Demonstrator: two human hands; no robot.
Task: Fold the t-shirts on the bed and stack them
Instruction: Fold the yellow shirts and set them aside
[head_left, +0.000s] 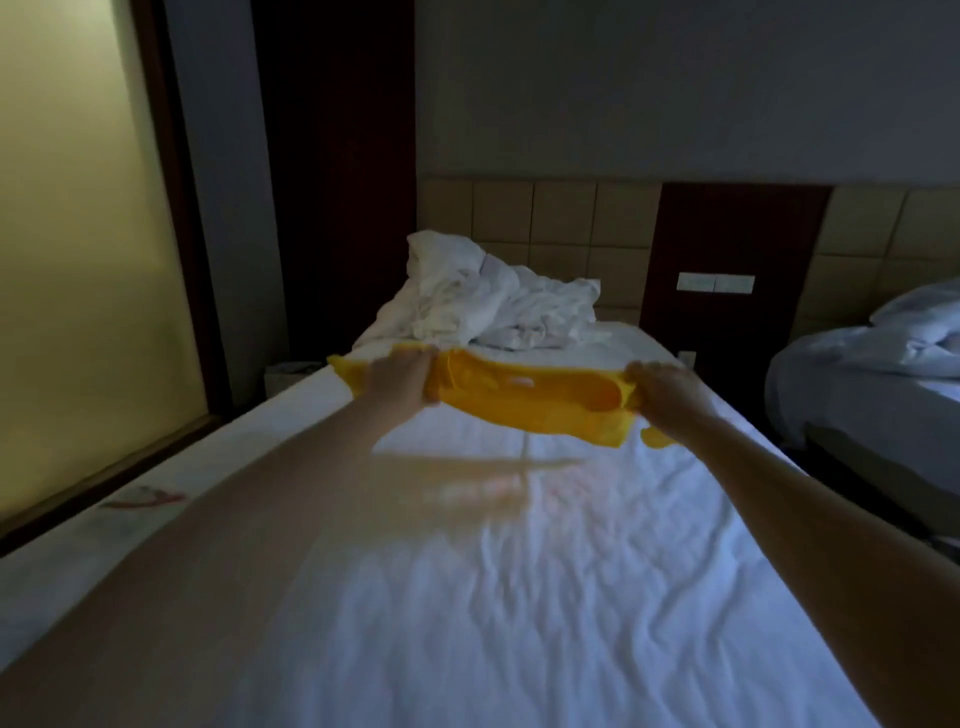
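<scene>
A yellow t-shirt (524, 402) hangs stretched in the air above the white bed (519, 597), out at arm's length. My left hand (402, 379) grips its left end and my right hand (665, 389) grips its right end. The cloth sags between them, with a small white label showing near the top edge. A yellow flap sticks out past each hand. The frame is blurred by motion, and a faint shadow lies on the sheet below the shirt.
A crumpled white duvet (498, 296) is piled at the head of the bed against a tan padded headboard (561, 218). A second bed (872, 374) stands to the right across a narrow dark gap. A frosted glass wall (78, 234) runs along the left.
</scene>
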